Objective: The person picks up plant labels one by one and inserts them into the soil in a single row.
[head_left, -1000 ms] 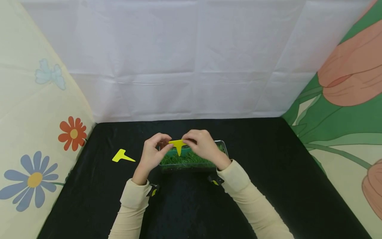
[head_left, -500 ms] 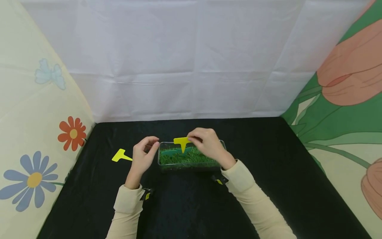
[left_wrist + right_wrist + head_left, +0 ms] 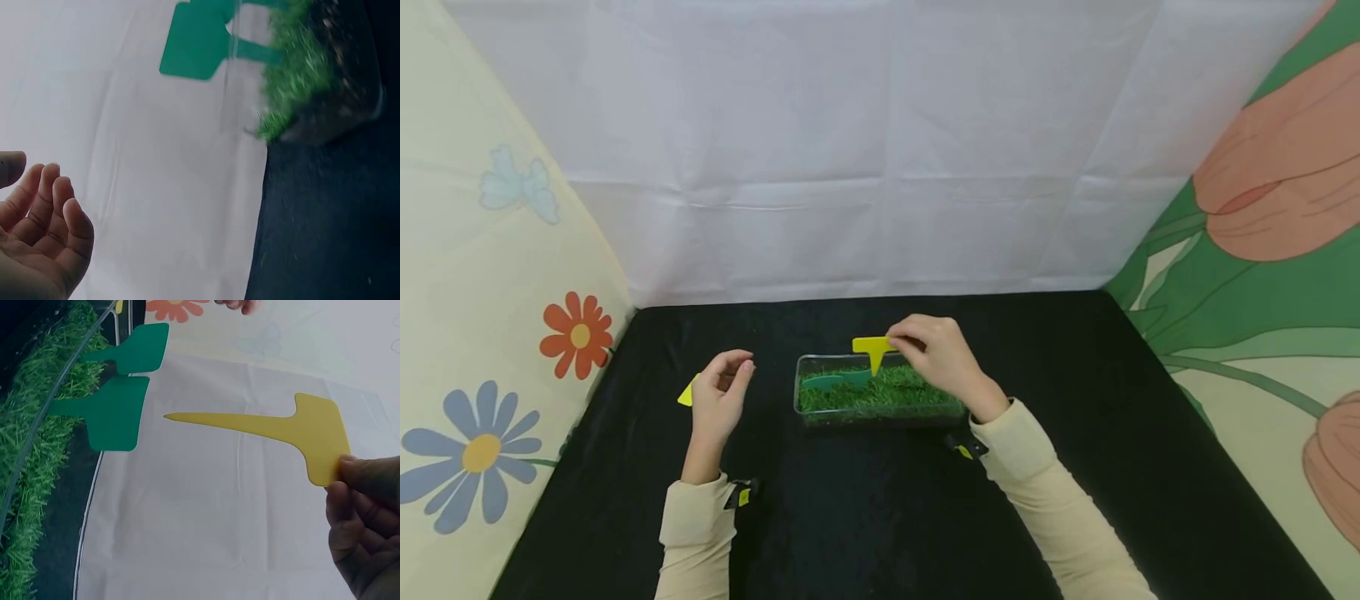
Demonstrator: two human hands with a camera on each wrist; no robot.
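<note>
Between thumb and fingers, my right hand (image 3: pixel 942 354) pinches a yellow T-shaped plant label (image 3: pixel 319 437) by one end of its head, the pointed stem aimed down over a clear planter box (image 3: pixel 880 414) of green grass (image 3: pixel 910 390). Two green plant labels (image 3: pixel 117 414) stand in the grass toward the box's left part. My left hand (image 3: pixel 718 398) is raised left of the box, fingers loosely bent, holding nothing. A second yellow plant label (image 3: pixel 688 392) lies on the black cloth, mostly hidden behind that hand. In the left wrist view, the left fingers (image 3: pixel 78 225) curve with nothing between them.
Black cloth (image 3: pixel 850 517) covers the table. A white sheet (image 3: pixel 880 150) hangs along the back edge, with flower-printed panels (image 3: pixel 580 335) on the left and right sides.
My left hand has let go of the yellow plant label and moved left, over the one on the cloth. My right hand has carried its label slightly to the right.
</note>
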